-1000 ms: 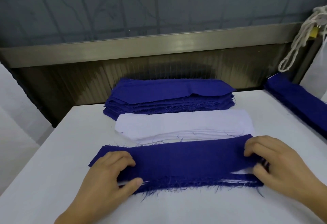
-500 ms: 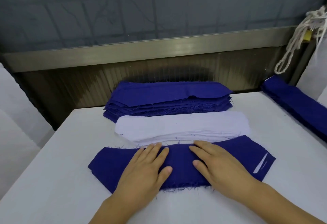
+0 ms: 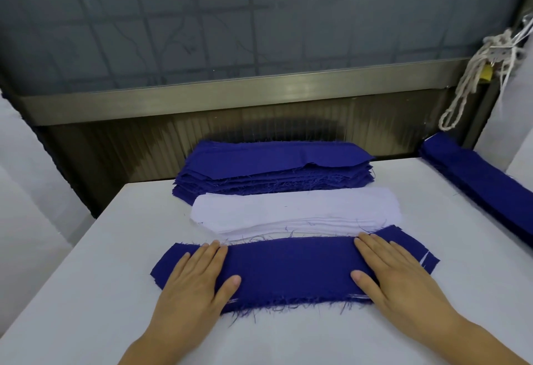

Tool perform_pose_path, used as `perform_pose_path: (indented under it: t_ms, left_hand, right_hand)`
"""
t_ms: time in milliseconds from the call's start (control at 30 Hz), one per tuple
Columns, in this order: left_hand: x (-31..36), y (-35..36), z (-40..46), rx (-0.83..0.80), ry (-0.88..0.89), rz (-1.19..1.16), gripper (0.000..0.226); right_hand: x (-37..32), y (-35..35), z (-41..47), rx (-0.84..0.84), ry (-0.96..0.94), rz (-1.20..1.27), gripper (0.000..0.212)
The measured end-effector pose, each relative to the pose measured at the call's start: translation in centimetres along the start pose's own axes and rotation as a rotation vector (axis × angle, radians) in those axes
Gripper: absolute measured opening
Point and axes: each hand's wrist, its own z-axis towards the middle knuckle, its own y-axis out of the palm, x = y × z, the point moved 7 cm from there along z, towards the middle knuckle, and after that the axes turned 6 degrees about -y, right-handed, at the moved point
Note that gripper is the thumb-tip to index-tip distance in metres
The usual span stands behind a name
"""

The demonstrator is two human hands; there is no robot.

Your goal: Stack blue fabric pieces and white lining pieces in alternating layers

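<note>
A blue fabric piece (image 3: 291, 272) with frayed edges lies flat across the near part of the white table (image 3: 86, 292), topping a low stack with slivers of white showing at its right end. My left hand (image 3: 196, 281) presses flat on its left part, fingers straight. My right hand (image 3: 395, 275) presses flat on its right part. Just behind lies a stack of white lining pieces (image 3: 297, 211). Farther back sits a thick pile of blue fabric pieces (image 3: 274, 165).
Another pile of blue fabric (image 3: 484, 183) lies along the table's right edge. A white cord (image 3: 473, 76) hangs at the upper right. A metal rail and dark ribbed wall (image 3: 230, 96) close off the far side of the table.
My hands have slid apart from the middle of the top blue piece toward its two ends, staying flat on it. A second ago both hands were curled at its ends.
</note>
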Motion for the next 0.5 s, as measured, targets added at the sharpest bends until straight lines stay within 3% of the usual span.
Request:
perform_pose_path:
  t_ms: [300, 433, 500]
  left_hand:
    - [-2.0, -0.1, -0.1, 0.064, -0.054, -0.067, 0.067]
    - [-2.7, -0.7, -0.4, 0.120, -0.092, -0.213, 0.053]
    - [-3.5, -1.5, 0.0, 0.176, -0.121, -0.320, 0.045]
  right_hand:
    - [1.0, -0.6, -1.0, 0.068, 0.043, -0.013, 0.077]
    - [1.9, -0.5, -1.0, 0.072, 0.077, 0.037, 0.062]
    - [2.4, -1.3, -0.6, 0.154, 0.042, 0.058, 0.058]
